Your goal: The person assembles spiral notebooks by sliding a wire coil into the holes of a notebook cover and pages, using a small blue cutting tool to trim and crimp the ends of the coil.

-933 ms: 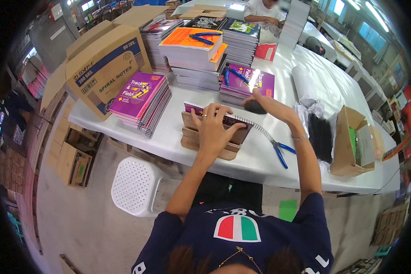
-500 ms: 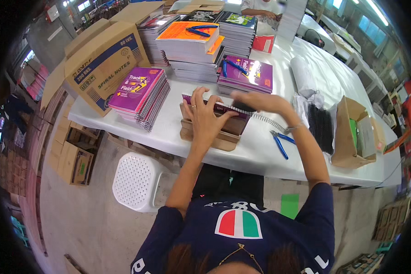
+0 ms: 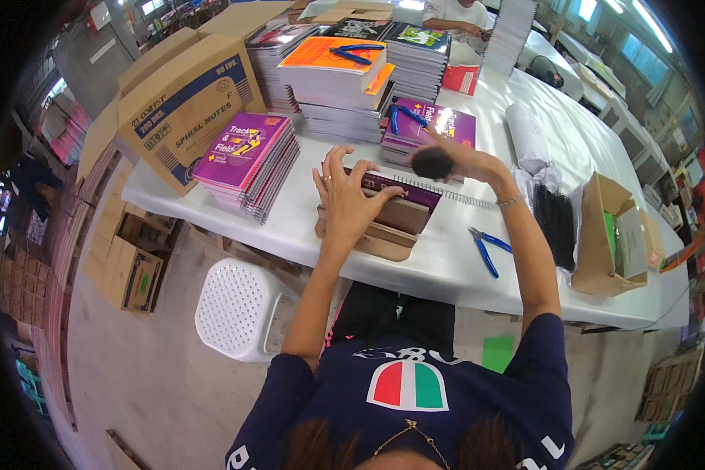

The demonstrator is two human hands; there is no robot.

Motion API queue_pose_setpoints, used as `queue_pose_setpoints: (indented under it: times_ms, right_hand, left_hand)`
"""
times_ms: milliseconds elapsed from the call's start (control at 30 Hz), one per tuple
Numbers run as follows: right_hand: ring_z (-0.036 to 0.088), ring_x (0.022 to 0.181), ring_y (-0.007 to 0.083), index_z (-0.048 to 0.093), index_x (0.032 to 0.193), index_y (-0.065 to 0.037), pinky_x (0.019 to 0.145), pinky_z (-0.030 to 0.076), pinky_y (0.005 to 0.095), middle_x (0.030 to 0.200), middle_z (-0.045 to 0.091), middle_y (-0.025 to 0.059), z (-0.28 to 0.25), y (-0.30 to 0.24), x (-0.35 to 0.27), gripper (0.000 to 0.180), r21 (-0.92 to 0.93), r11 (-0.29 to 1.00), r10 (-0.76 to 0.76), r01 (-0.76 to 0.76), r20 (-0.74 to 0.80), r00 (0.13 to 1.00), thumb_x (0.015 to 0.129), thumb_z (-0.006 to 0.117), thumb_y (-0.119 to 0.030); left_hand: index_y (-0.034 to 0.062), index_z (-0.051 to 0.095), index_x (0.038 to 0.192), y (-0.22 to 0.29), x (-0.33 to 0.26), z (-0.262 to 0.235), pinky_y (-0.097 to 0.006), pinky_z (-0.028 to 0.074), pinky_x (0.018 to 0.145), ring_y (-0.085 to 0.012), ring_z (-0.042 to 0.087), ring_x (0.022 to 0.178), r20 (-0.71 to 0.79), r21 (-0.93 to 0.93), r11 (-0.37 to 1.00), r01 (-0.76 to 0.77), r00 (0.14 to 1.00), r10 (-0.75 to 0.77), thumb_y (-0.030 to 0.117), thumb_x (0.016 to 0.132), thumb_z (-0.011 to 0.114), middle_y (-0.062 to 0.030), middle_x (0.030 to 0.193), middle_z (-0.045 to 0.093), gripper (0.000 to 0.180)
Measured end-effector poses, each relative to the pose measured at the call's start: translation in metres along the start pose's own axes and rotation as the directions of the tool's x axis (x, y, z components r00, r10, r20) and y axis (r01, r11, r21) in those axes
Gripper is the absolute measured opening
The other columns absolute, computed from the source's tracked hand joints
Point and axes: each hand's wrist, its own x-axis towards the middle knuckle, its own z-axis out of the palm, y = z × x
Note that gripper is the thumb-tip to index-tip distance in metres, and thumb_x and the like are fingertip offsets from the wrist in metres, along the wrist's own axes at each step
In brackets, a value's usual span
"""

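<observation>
Bare white desk (image 3: 305, 207) lay open between the purple notebook pile (image 3: 247, 160) on the left and the wooden jig (image 3: 372, 227) under the left hand (image 3: 345, 200). Behind the jig, tall notebook stacks (image 3: 345, 78) walled off the far side, with a big cardboard carton (image 3: 184, 106) closing the far left. To the right, blue pliers (image 3: 486, 247) lay on a clear strip, hemmed by black spiral coils (image 3: 558, 223) and an open brown box (image 3: 611, 235). The right hand (image 3: 454, 160) hung above the stack edge.
</observation>
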Motion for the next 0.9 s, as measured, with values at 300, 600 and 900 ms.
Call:
queue_pose_setpoints:
  times_ms: [300, 600, 900]
  right_hand:
    - [0.063, 0.098, 0.0244, 0.066, 0.118, -0.008, 0.072, 0.049, 0.0302, 0.097, 0.069, 0.0145, 0.009, 0.013, 0.01, 0.077, -0.427, 0.873, 0.161, -0.235, -0.201, 0.966, 0.094, 0.026, -0.07]
    - [0.06, 0.111, 0.0374, 0.068, 0.116, -0.007, 0.088, 0.05, 0.0425, 0.116, 0.066, 0.0201, 0.013, 0.044, 0.025, 0.075, -0.866, 0.321, 0.179, -0.384, -0.343, 0.922, 0.091, 0.037, -0.071]
    - [0.066, 0.092, 0.0262, 0.062, 0.121, -0.001, 0.068, 0.054, 0.0444, 0.1, 0.069, 0.0126, 0.033, -0.011, 0.031, 0.07, -0.703, 0.698, 0.149, -0.138, -0.046, 0.988, 0.093, 0.044, -0.062]
  left_hand:
    - [0.0109, 0.068, 0.093, -0.007, 0.003, 0.002, -0.049, 0.03, 0.106, -0.0342, 0.036, 0.127, -0.044, -0.1, 0.995, -0.008, 0.999, 0.004, 0.039, 0.062, 0.087, -0.011, 0.129, 0.04, 0.046]
    - [0.0124, 0.065, 0.099, -0.007, 0.001, 0.004, -0.049, 0.032, 0.105, -0.036, 0.035, 0.127, -0.108, -0.128, 0.992, -0.021, 0.994, 0.007, 0.035, 0.062, 0.088, -0.0136, 0.134, 0.035, 0.049]
    - [0.0141, 0.061, 0.109, -0.025, -0.002, 0.001, -0.048, 0.032, 0.103, -0.0324, 0.047, 0.116, -0.021, -0.259, 0.952, 0.164, 0.984, -0.175, 0.041, 0.063, 0.087, -0.0121, 0.125, 0.042, 0.059]
